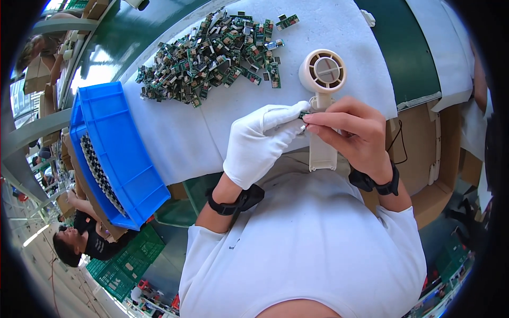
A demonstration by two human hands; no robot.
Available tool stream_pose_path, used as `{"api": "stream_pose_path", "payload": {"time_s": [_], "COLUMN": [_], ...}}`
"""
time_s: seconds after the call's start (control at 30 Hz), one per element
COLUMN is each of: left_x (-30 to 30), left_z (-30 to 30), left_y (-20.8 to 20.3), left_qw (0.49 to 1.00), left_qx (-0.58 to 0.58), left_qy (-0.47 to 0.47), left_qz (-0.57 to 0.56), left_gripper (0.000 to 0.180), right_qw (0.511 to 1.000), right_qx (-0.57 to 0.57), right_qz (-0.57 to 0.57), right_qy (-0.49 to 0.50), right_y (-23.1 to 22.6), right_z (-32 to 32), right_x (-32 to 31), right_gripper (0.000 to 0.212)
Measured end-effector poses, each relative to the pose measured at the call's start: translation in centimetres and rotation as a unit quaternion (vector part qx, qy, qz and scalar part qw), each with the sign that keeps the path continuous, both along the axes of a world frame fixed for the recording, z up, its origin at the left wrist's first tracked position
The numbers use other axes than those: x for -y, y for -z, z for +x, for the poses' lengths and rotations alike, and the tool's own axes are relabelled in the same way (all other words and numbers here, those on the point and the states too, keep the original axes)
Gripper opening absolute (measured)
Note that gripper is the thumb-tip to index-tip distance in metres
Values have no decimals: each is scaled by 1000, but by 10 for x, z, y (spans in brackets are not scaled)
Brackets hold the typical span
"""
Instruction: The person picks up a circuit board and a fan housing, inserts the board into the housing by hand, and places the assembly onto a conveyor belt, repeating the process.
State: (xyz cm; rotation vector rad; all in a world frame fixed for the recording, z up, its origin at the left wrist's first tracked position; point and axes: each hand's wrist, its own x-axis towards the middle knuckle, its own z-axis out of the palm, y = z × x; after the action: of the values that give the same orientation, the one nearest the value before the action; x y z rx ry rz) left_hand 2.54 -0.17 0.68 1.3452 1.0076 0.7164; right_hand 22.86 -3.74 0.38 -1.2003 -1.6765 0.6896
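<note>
My left hand, in a white glove, pinches a small green circuit board between its fingertips. Bare fingers of my right hand close on the same board from the other side, so most of it is hidden. Just behind and below the fingers lies a cream handheld fan, its round grille pointing away from me. Its handle reaches toward my body, looking like an open shell. Beyond my left hand, many similar circuit boards lie heaped on the white-covered table.
A blue plastic bin stands tilted at the left, with a row of dark parts inside. White sheeting covers the tabletop. An open cardboard box sits at the right. Another person is farther left, near green crates.
</note>
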Motion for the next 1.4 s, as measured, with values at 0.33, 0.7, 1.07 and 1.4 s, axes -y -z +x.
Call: {"api": "stream_pose_path", "payload": {"time_s": [0.33,0.7,1.07,1.4], "left_x": [3,8,10,16], "left_z": [2,4,2,3], "left_y": [1,10,10,15], "left_qw": [1000,999,966,976], "left_qx": [-4,19,-77,-26], "left_qy": [-15,-9,-2,-21], "left_qz": [24,27,249,214], "left_gripper": [34,33,31,31], "right_qw": [986,985,988,993], "right_qx": [131,46,151,115], "right_qz": [54,-155,1,8], "right_qy": [86,58,-2,36], "right_y": [-13,-27,-37,-25], "right_z": [-5,3,7,-2], "right_x": [4,7,-3,11], "right_gripper": [18,10,13,15]}}
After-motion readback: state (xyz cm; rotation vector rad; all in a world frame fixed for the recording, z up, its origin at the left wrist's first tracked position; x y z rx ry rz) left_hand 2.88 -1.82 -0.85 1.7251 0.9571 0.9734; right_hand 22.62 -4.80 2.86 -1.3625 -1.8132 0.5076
